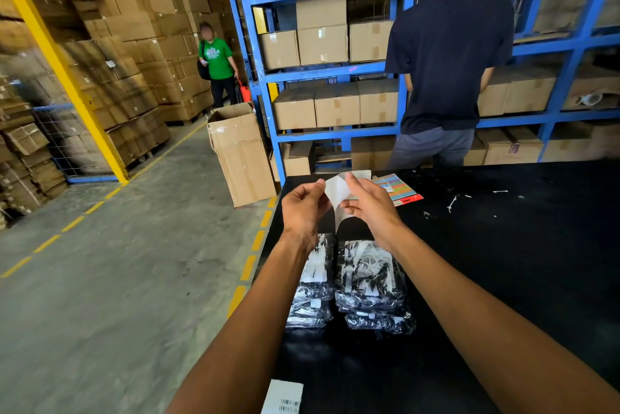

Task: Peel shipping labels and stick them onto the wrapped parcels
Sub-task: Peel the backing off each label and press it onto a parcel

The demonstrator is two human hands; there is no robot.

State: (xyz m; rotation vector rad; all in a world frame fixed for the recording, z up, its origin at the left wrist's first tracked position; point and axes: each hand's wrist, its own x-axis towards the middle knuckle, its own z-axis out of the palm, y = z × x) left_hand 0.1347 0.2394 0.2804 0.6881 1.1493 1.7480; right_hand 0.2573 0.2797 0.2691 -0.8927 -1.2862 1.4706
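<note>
I stand at a black table (503,262) in a warehouse, both arms stretched out in front of me. My hands are raised above the table and close together, each pinching one small piece of paper between them. My left hand (302,209) pinches a white label (337,190) at its left edge with thumb and forefinger. My right hand (370,209) grips the backing (342,212), a thin glossy sheet that curls down and away under the label. The label looks partly lifted off it.

Below my wrists, two stacks of parcels (369,279) lie side by side on the table, wrapped in clear crinkly plastic over dark contents. The top ones already show white patches; I cannot tell whether those are shipping labels.

My judgement on handling: the label is feather-light, floppy, and sticky underneath, so it will fold onto itself or my fingers if I let it sag. It is best held only by its very edges or corners, kept taut. The parcel wrap looks slick and soft, so it would need smoothing flat before pressing down.
</note>
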